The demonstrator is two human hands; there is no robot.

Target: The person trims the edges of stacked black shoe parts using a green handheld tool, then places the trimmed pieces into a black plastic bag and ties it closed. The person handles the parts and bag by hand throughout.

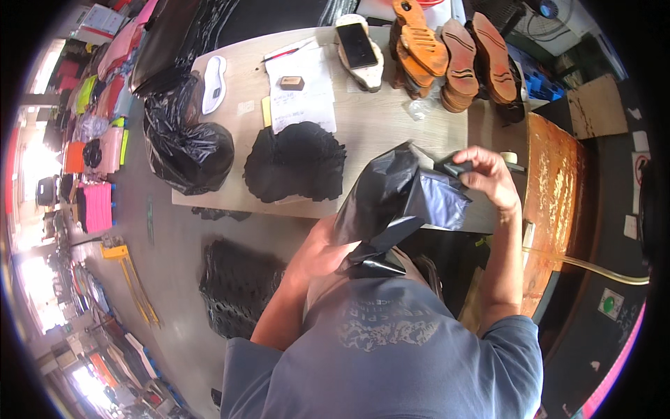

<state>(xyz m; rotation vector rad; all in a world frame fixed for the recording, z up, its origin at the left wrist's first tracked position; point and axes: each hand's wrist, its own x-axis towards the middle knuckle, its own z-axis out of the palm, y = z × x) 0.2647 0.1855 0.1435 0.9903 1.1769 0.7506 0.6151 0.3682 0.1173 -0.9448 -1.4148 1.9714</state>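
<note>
I hold a black plastic bag in front of my chest, over the near edge of the wooden table. My left hand grips its lower gathered end. My right hand is raised and pinches the bag's upper edge near the table's right side. To the left of the bag, a pile of black leather pieces lies on the table.
A stuffed black bag sits at the table's left edge, a white insole behind it. Papers with a small block, a phone on a sole and stacked brown shoe soles lie further back. Black pieces are stacked on the floor.
</note>
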